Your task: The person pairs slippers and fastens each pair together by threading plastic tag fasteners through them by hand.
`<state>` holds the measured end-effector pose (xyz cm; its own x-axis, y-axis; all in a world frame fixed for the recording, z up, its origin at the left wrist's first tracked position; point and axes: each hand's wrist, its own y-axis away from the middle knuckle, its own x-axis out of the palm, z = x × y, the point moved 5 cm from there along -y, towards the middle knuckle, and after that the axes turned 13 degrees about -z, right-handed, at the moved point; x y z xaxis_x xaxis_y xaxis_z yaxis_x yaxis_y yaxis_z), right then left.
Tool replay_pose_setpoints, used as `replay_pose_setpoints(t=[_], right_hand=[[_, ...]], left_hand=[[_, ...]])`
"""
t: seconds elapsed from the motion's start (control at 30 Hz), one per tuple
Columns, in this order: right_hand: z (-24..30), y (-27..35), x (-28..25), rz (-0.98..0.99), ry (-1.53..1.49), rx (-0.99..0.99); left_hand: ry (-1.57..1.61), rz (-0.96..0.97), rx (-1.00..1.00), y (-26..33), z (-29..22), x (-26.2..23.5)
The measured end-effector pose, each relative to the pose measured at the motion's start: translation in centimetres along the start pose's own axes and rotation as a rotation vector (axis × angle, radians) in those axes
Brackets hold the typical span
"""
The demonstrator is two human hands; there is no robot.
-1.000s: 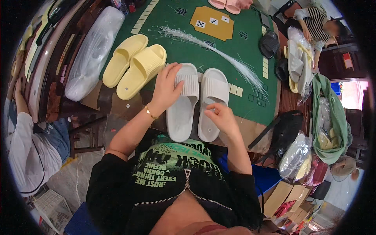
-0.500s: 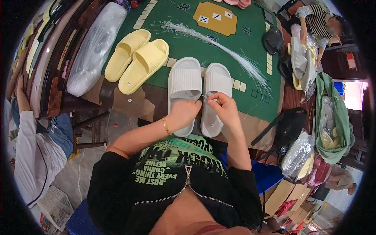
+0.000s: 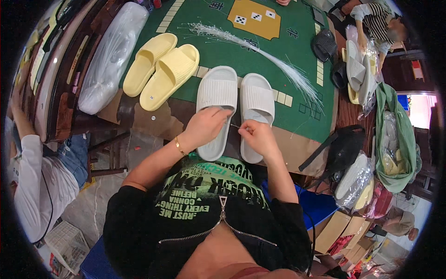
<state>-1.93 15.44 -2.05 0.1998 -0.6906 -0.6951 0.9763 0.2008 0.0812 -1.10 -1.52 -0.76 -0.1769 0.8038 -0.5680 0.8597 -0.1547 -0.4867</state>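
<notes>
So both hands are working right at the near edge of the bench (image 3: 297,153), over a pair of white slides. The left hand (image 3: 206,126) is lying on the heel end of the left white slide (image 3: 216,107), fingers curled down onto it, so the grip is pressing on the slide rather than wrapping round it. The right hand (image 3: 258,137) is sitting on the heel of the right white slide (image 3: 255,109), and its fingers are pinching a thin pale strand (image 3: 236,125) that is poking out toward the left hand. The two hands are almost touching, with that strand bridging the gap between them. The two white slides are lying side by side, toes pointing far, straddling the brown edge and the green mat (image 3: 232,51).

To the far left a pair of yellow slides (image 3: 162,69) is lying at an angle, just beside a long clear plastic bag (image 3: 111,56). A bundle of clear strands (image 3: 265,53) is trailing diagonally across the mat toward the right. Over on the right a stack of more slides (image 3: 355,74) and a green bag (image 3: 395,139) are sitting off the mat. Another person in a white sleeve (image 3: 37,186) is sitting at the left.
</notes>
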Motion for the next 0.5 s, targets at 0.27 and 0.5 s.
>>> replay_pose_setpoints(t=[0.27,0.5], right_hand=[[1.9,-0.5,-0.1,-0.252,0.124,0.010],[1.4,1.3,1.3,-0.038,-0.113,0.005]], left_hand=[[-0.019,-0.062,-0.140,1.4,0.1,2.0],[0.100,-0.001,-0.257,0.7,0.7,3.3]])
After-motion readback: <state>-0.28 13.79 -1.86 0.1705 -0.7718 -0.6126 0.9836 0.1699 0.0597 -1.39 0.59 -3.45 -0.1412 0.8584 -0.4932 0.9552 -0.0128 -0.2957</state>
